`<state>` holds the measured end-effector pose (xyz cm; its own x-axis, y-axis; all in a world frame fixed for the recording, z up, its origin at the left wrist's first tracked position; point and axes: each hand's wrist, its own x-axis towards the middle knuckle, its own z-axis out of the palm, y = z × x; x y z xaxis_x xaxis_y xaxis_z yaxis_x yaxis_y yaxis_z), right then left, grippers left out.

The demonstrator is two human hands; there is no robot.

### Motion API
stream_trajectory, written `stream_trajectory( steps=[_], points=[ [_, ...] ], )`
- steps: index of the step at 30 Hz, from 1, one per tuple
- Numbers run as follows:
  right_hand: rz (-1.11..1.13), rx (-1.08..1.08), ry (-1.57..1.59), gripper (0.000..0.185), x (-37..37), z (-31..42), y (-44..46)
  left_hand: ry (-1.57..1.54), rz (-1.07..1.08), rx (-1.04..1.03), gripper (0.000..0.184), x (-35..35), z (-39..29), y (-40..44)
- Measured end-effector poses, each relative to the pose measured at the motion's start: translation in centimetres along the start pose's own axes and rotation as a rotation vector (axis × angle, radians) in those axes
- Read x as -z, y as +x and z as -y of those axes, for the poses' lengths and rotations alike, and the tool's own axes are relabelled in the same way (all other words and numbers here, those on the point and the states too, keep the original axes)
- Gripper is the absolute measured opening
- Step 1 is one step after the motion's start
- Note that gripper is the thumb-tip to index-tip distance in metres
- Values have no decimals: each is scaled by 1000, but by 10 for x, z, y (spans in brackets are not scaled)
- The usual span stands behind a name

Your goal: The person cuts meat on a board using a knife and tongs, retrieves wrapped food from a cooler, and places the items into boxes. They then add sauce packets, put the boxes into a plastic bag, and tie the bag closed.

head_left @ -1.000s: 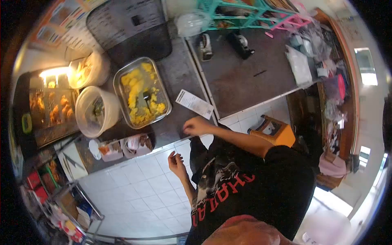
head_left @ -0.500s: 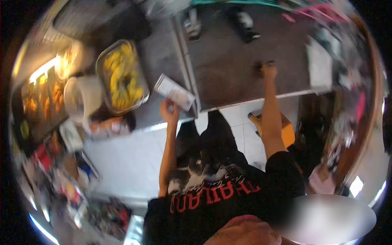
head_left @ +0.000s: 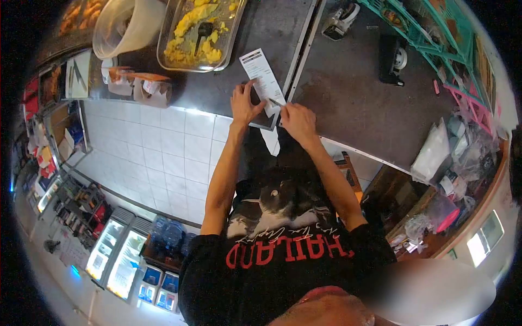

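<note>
A long white printed receipt (head_left: pixel 263 75) lies on the dark counter near its front edge, slanting toward me. My right hand (head_left: pixel 299 120) is closed around a slim pen (head_left: pixel 276 102), its tip over the lower part of the receipt. I cannot make out any mark under the tip. Beside the receipt's left edge, my left hand (head_left: pixel 243 106) rests with thumb and fingers apart, the thumb at the paper.
Up left is a glass tray (head_left: pixel 225 66) of yellow food with a dark utensil in it, beside a translucent tub (head_left: pixel 138 30). A tape dispenser (head_left: pixel 401 58) sits on the right-hand table (head_left: pixel 348 103), near green baskets (head_left: pixel 443 41) and plastic bags (head_left: pixel 467 144).
My right hand has come left from the right-hand table to the receipt, with the pen in it. The receipt now slants more steeply. The whole view has shifted.
</note>
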<state>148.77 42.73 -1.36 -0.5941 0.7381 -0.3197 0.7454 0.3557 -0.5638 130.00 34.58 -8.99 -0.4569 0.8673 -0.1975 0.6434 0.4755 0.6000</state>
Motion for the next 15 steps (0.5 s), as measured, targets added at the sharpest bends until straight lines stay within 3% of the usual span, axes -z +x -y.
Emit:
stream_trajectory(
  steps=[5,8,11,15],
  points=[
    [-112,59,-85,28,-29,22,22,-17,-2,-3,78,2,3,-1],
    [-55,115,-117,27,-38,27,20,-14,-13,-15,79,4,4,-3],
    [-161,54,-137,24,-39,24,23,-17,17,14,80,9,0,-3],
    [-126,74,-139,22,-40,29,23,-24,3,-6,79,6,4,-3]
  ],
)
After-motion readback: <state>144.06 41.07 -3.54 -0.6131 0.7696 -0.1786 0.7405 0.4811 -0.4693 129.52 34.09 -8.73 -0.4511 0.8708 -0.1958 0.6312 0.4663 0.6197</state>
